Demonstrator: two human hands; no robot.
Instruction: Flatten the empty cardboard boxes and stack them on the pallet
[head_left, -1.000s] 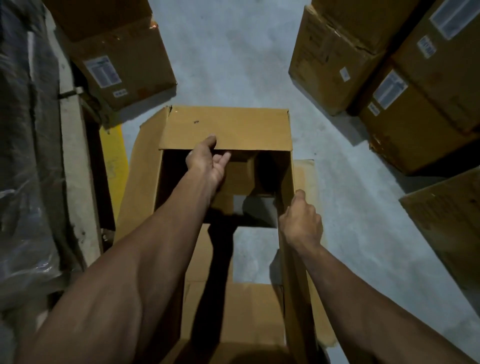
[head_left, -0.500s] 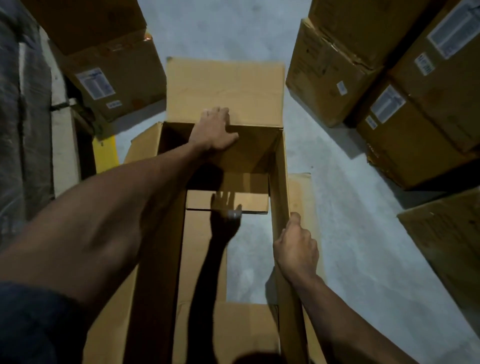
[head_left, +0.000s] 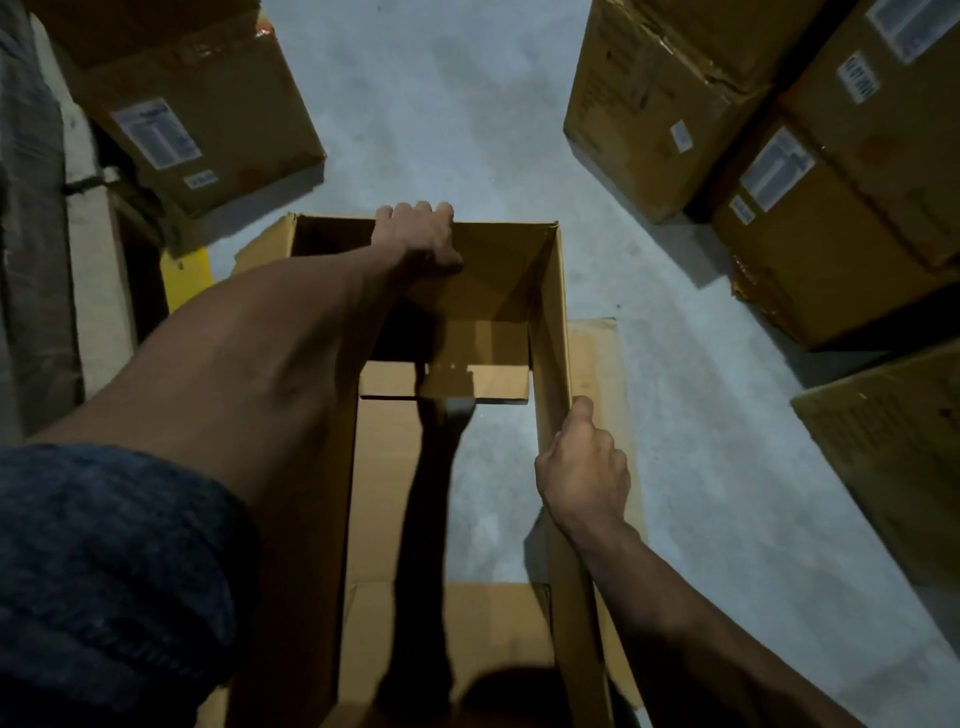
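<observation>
The right hand (head_left: 582, 475) holds a closed grip on the right wall of the open brown cardboard box (head_left: 550, 332) standing on the grey concrete floor (head_left: 441, 130) — its bottom flaps hang open, floor showing through. Farther off, the left hand (head_left: 421, 236) curls over the far rim. The box isn't collapsed yet; stacking remains, with no pallet visible.

You have one open box (head_left: 550, 332) in front of you, both ends open, floor (head_left: 457, 130) showing through. Two hands on it: left hand (head_left: 421, 236) at the far rim, right hand (head_left: 584, 475) on the right wall. Two sealed boxes (head_left: 208, 119) stacked at far left. At least four more boxes (head_left: 660, 114) on your right, partly cut off. Seven white labels (head_left: 156, 135) visible across them. One yellow patch (head_left: 184, 275) on the floor.
</observation>
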